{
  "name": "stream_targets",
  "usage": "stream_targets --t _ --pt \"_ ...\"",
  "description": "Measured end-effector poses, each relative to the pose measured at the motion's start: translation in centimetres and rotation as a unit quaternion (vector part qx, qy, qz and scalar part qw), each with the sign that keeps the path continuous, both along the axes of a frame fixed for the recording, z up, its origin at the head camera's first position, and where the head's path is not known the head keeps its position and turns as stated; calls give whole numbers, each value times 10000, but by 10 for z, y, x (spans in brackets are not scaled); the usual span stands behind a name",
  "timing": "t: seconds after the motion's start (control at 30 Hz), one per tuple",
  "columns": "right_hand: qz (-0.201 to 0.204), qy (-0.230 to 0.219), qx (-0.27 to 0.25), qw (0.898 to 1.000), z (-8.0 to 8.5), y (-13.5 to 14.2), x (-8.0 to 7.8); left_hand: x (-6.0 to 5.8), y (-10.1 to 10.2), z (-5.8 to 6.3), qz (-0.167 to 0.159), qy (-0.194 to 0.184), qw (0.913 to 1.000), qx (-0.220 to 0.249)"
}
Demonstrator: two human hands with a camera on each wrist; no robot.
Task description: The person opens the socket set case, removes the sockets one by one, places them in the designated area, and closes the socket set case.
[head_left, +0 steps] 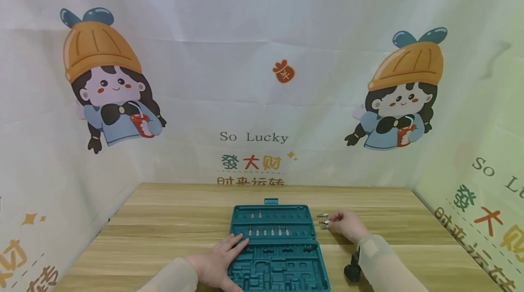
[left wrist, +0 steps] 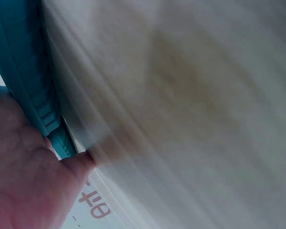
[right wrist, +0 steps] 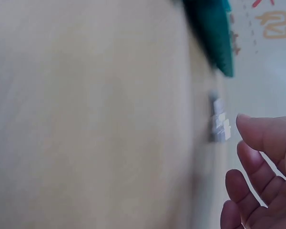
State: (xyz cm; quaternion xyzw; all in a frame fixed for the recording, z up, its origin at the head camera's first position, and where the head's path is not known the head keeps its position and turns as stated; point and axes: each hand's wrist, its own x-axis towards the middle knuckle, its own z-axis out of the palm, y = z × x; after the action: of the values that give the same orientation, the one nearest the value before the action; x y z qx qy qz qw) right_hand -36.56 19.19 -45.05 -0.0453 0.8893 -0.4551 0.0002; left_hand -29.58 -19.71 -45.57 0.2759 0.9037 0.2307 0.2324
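Note:
A teal plastic case lies unfolded on the table, its far half bearing two rows of small metal bits in holes. My left hand rests spread along the case's left edge, fingers extended over the rim. In the left wrist view the same hand touches the ribbed teal side. To the right of the case lie several loose silver bits. My right hand is beside them. In the right wrist view, the bits stand just past the loosely bent fingers, with nothing visible between the fingertips.
The case's near half has moulded hollows. A black device is at my right wrist. The wood-grain table meets printed cloth walls at the back and sides.

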Motion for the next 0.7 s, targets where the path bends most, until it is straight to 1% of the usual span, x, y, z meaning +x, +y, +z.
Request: stream_targets --t 0.07,0.13,0.23,0.3,0.37,0.5,0.63,0.7 --pt "63 22 29 10000 7 -5 0 0 0 1 -4 -21 10000 -52" --pt "190 97 84 9997 15 -14 -1 0 0 2 55 -69 10000 10" --pt "306 136 96 9994 26 -32 -2 2 1 3 75 -59 10000 -28" --pt "373 156 15 9992 29 -47 -5 4 1 4 77 0 10000 -20" --pt "433 193 -58 9989 30 -63 -8 4 2 5 34 84 9999 -90" --pt "593 189 -248 9978 27 -94 -16 3 2 3 -4 187 9996 -204" --pt "813 76 -424 9958 25 -118 -19 2 2 2 12 169 9995 -279" --pt "916 21 -516 9945 23 -127 -20 -3 0 -6 23 179 9993 -321"
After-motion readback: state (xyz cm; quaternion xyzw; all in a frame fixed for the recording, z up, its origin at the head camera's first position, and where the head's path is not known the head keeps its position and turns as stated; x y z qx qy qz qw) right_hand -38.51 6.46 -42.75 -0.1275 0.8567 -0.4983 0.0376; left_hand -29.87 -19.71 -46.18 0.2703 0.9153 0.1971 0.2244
